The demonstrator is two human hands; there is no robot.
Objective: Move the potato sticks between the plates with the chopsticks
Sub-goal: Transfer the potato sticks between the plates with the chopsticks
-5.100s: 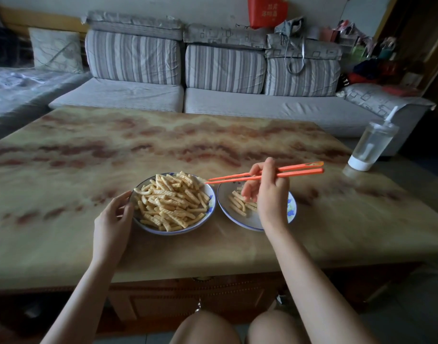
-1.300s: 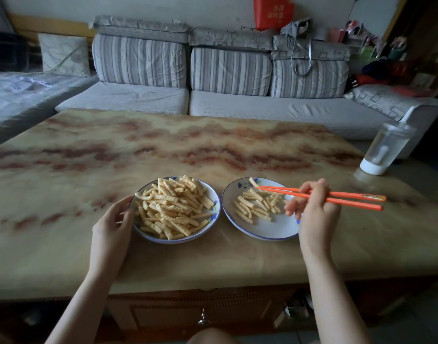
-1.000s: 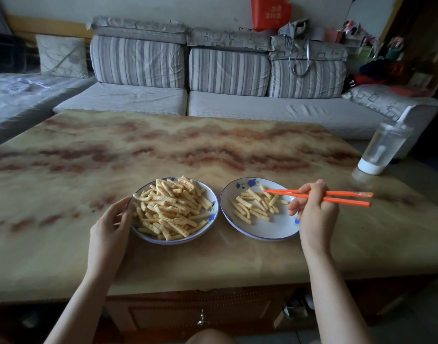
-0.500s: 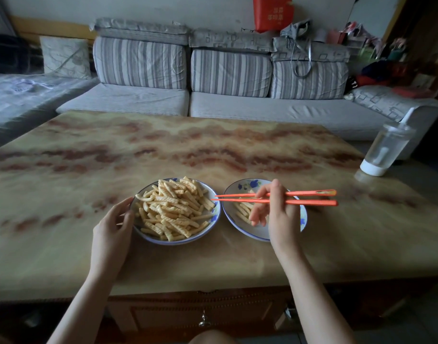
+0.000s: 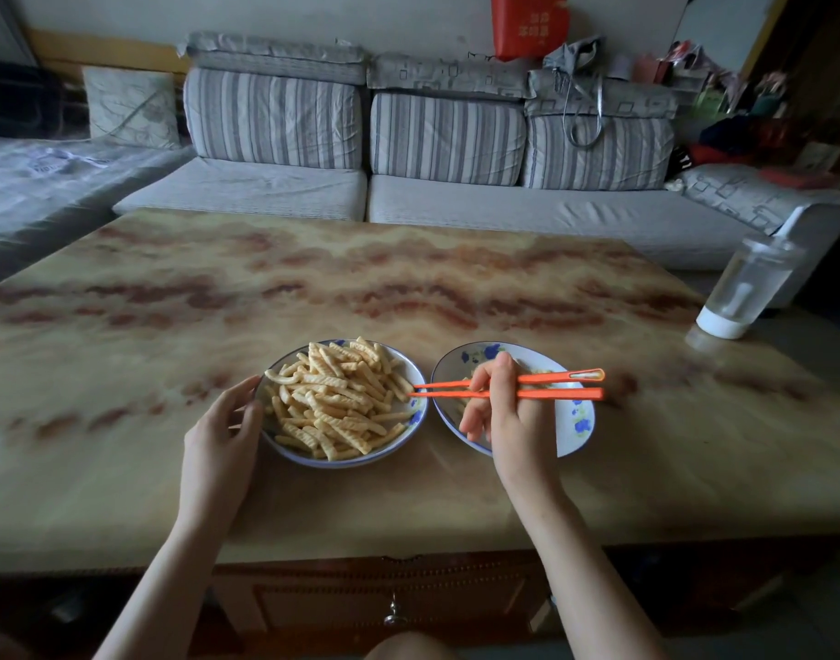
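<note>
On a marbled desk before a striped sofa, your right hand grips orange chopsticks reaching the full plate; your left hand, fingers loosely curled, touches its rim

**Camera Arrangement: Single Head View**

One wide-angle camera, worn on the head, faces forward and down. The near edge of the surface lies close below; the sofa fills the far field. No second view is provided.

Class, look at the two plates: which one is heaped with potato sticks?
The left plate, steadied at its rim by the left hand. The right plate, under the right hand, shows mostly bare white.
</note>
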